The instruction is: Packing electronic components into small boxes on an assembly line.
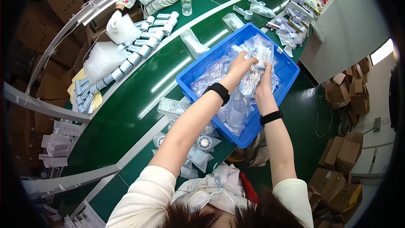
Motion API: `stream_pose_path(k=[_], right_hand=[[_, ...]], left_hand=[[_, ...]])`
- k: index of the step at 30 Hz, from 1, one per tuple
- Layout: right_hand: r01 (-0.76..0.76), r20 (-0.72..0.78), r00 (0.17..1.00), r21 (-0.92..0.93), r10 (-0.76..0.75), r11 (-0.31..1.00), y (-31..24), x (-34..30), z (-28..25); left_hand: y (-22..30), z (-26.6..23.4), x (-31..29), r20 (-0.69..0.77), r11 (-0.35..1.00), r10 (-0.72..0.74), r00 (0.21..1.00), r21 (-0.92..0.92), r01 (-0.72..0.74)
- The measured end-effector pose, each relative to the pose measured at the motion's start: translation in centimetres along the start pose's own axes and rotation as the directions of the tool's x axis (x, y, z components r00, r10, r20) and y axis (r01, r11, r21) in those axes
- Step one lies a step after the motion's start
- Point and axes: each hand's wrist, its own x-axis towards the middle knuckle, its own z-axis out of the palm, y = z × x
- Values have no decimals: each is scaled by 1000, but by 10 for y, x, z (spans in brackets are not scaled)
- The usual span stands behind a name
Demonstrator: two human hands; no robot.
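Both my arms reach over a blue plastic bin filled with clear plastic bags. Some bags show pale blue and white contents. Between my hands is a clear bag with a coiled white cable inside. My left hand grips the bag's upper part with thumb and fingers. At the bag's right side, my right hand is closed against it, fingers partly hidden behind the plastic. A black band circles each wrist.
Bubble-wrapped packages and bagged round parts lie left of my lap. Across the green bench, grey cylindrical devices stand in rows near a person's gloved hand holding bubble wrap. A water bottle stands beyond. Cardboard boxes sit at right.
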Motion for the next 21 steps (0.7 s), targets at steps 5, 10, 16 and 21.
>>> stream_pose_path(k=[5,10,16,21], right_hand=[[153,167,974,2,-151,988,-27,-63,44],[146,377,916,-4,-133,989,15,-169,88],[-39,476,874,-131,98,991,151,-318,85],[-271,416,834,-262,361,926,316,-379,-3]], left_hand=[[70,-9,-51,-57,969,245,968,49,-242],[125,-73,-169,-203,926,375,904,128,-355],[83,-176,-352,-536,909,405,741,321,-264],[-55,-246,-482,-733,939,272,624,343,-6]])
